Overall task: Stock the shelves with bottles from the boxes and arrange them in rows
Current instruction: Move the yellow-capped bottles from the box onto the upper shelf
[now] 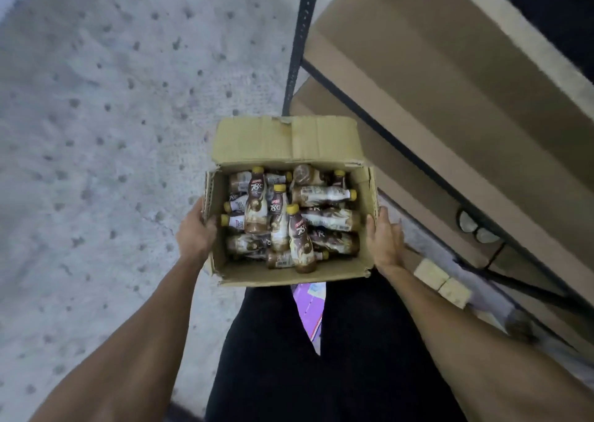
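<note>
A person holds a brown cardboard box point(289, 272) between both hands, above a grey spotted floor point(96, 132). The left hand point(196, 232) grips the left wall of the box. Its thumb is hooked over the rim, and its fingers are hidden behind the box. The right hand point(385, 241) lies flat against the right wall, with its fingers straight and pointing away from the person. The box is open on top. The flap point(286, 139) at its far edge is folded back.

The box is full of small bottles point(279, 225). Most lie on their sides in a jumble, pointing this way and that. Three lie on top near the middle, with their tops toward the far edge. Each bottle whose top shows has a yellow cap point(257, 170). The bottles have brown and white labels point(256, 196). On a few labels you can read a big "78" with a "C" after it. A red strip above that has a word that looks like "KOPIKO", but it is blurry. The small print is too tiny to read.

The shelf point(434, 78) is just to the right of the box. It has brown boards and a dark metal post point(303, 36) with holes in it. The person's black trousers point(289, 357) show below the box.
</note>
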